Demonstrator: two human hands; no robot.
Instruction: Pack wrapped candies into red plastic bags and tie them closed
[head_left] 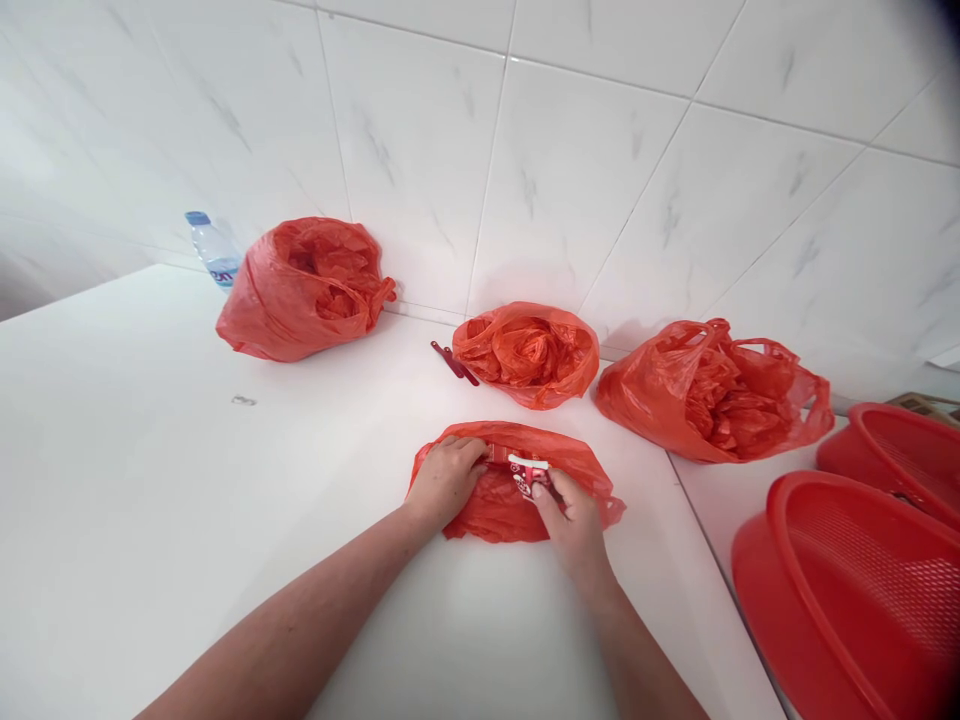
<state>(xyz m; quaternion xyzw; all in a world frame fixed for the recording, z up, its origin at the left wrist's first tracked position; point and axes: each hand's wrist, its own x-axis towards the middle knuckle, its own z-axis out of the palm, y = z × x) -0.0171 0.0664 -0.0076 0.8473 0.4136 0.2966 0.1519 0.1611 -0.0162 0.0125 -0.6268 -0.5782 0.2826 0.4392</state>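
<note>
A red plastic bag (495, 515) lies on the white table with its mouth spread toward me. My right hand (574, 515) pinches a small red-and-white patterned packet (529, 476) over the bag's opening; its exact kind is not clear. At the bag's left side, my left hand (450, 478) reaches into the mouth with curled fingers. Its fingertips meet a flat red piece with light printing (500, 454), mostly hidden in the bag. Whether those fingers grip this piece or the bag's plastic is hard to see.
Behind stand three more red bags: one at left (277, 300), one in the middle (532, 355) and one at right (712, 395). Dark red strips (454, 363) lie beside the middle one. A water bottle (214, 250) stands far left. Red baskets (784, 560) sit at right.
</note>
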